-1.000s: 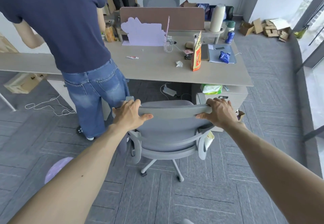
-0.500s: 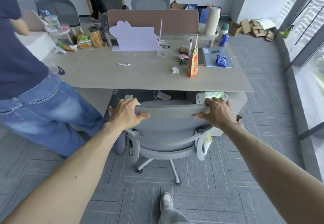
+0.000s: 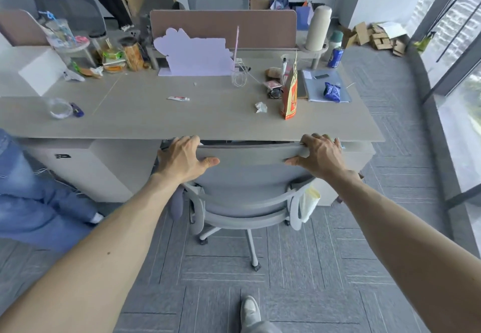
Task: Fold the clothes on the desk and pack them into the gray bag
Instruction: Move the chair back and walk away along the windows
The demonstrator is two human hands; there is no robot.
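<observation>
Both hands clamp the gray chair's (image 3: 250, 176) top edge: left grip (image 3: 182, 161) and right grip (image 3: 318, 157), fingers over, thumbs behind. Chair against bench (image 3: 182, 121).

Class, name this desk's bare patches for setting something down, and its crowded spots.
Free: beige desktop, front strip between the clear round dish and the crumpled white paper; the middle, between the lilac cutout board and the small white tube. Crowded: around the orange standing bag and the back-left jars.
</observation>
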